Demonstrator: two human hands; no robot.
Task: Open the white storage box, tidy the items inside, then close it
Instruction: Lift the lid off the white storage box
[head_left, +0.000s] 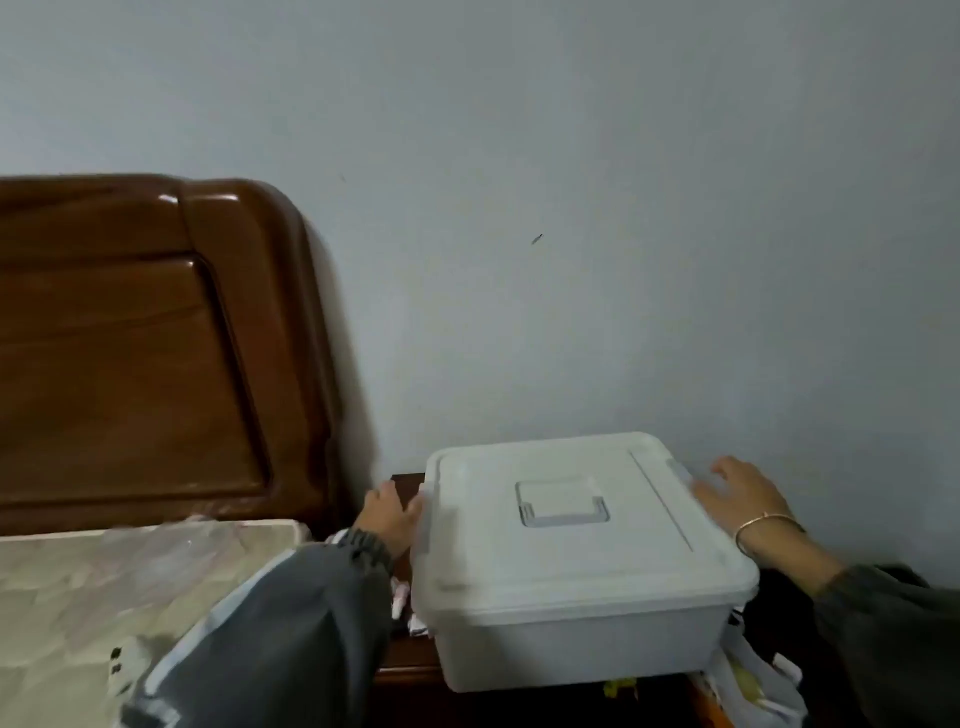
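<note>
The box (582, 561), lid on, sits on the counter (402, 657), overhanging its front edge. Left hand (389, 517) presses the left latch; right hand (743, 493), fingers spread, rests at the right edge. Headboard (145, 353) stands close left.

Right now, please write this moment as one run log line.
stage: opening | box: lid on | left hand: at left latch | right hand: at right latch

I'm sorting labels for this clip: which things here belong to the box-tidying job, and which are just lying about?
Belongs to the job:
- white storage box, lid on
- left hand at its left latch
- right hand at its right edge

Just lying about:
- wooden headboard
- mattress
- small pink-and-white bits left of the box
- plastic bag at the right
- nightstand underneath
</note>
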